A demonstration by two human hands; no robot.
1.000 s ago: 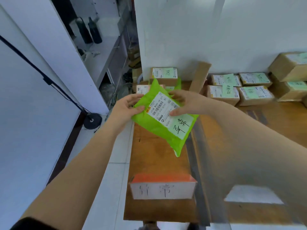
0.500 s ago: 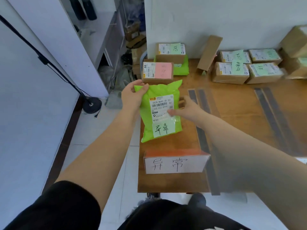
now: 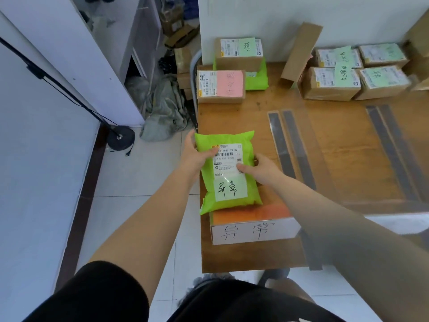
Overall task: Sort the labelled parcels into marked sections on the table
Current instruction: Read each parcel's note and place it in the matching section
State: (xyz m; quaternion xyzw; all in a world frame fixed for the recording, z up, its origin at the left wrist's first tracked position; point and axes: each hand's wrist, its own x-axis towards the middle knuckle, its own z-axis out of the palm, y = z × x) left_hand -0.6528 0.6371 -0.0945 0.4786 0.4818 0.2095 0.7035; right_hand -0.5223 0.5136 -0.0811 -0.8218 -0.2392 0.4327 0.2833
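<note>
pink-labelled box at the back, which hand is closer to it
Left. The left hand grips the green mailer's upper left edge, below the pink-labelled box; the right hand holds the mailer's right side, lower down.

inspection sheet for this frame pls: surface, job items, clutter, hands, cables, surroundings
Surface: wooden table, dark tape strips marking sections.
Job's things: green mailer bag flat at the near left end, its near edge at the section sign; pink-labelled box and green-labelled box further back; four labelled boxes far right.
Clutter: empty cardboard sleeve leaning on the wall.
Hands: left hand grips the bag's left edge; right hand holds its right edge, thumb on the label.
Cables: black cable at the stand base.
Surroundings: tiled floor, grey cloth heap, white wall.
</note>
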